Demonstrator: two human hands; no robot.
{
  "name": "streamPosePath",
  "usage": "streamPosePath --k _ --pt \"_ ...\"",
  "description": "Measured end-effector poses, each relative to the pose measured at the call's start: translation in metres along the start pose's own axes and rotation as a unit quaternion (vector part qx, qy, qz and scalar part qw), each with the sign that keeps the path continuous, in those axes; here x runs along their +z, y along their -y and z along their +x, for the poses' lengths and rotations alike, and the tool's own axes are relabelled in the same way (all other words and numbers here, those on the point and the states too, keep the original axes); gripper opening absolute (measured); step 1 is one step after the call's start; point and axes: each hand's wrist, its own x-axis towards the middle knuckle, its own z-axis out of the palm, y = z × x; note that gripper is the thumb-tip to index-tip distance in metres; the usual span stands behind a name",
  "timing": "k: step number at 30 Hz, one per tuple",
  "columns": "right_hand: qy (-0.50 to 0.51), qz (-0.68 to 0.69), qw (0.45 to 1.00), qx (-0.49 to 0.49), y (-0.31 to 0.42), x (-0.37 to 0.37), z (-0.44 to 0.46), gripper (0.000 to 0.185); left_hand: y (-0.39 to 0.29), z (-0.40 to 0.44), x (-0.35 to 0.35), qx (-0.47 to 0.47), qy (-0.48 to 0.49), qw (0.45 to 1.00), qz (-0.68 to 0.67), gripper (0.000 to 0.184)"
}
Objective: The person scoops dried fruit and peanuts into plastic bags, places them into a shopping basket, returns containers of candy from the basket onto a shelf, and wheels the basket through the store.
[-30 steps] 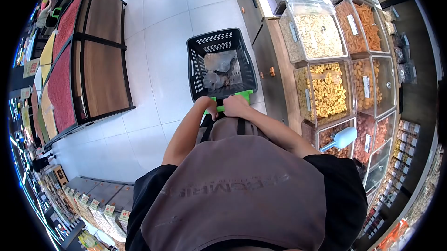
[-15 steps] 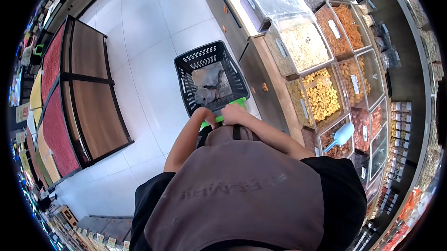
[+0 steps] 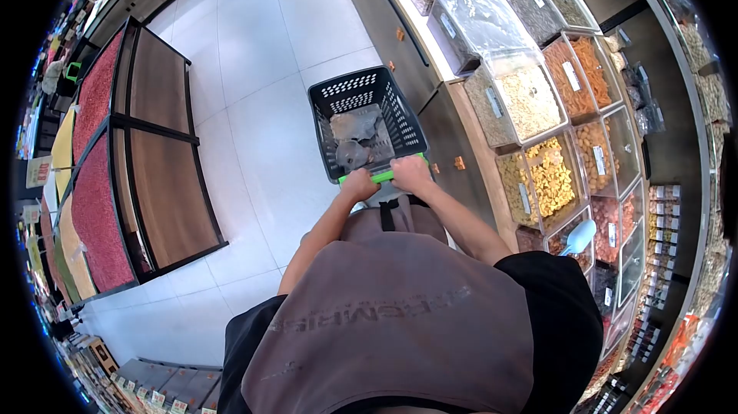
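Observation:
A black perforated shopping basket [image 3: 400, 118] is in front of me, low over the tiled floor, with its bright green handle [image 3: 382, 176] on the side nearest my body. My left hand [image 3: 358, 184] is wrapped round the left part of that handle. On its right part, my right hand [image 3: 412, 174] is closed with the knuckles up. Inside the basket lie clear plastic bags [image 3: 358, 123] whose contents I cannot make out.
At right runs a counter of clear food bins, with yellow snacks [image 3: 552, 179], pale flakes [image 3: 530, 103] and a light blue scoop [image 3: 580, 237]. A wood-panelled display [image 3: 157, 191] holding red grains [image 3: 96, 214] stands at left. White floor tiles [image 3: 257, 137] lie between.
Both hands have shifted from a loose, close-together hold near the handle to a firmer grip, set farther apart. The basket and surrounding shelves appear slightly farther right in view.

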Motion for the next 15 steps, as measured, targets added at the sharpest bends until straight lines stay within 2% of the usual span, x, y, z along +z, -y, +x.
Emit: streamPosePath --k 1,5,10,15 --pt "-0.024 -0.006 0.999 0.025 0.002 0.003 0.001 0.021 0.006 0.002 0.0 0.001 0.0 1.0 0.0 0.036" --pt "-0.012 -0.007 0.999 0.032 0.003 0.003 0.012 0.021 0.011 0.004 -0.01 0.021 0.009 1.0 -0.018 0.033" --pt "0.066 -0.013 0.997 0.03 0.004 -0.016 0.019 0.019 0.01 0.006 -0.012 0.045 -0.024 0.999 0.003 0.03" --pt "0.065 -0.023 0.997 0.026 0.003 -0.011 0.021 0.019 0.012 0.01 -0.012 0.034 -0.013 0.999 -0.007 0.029"
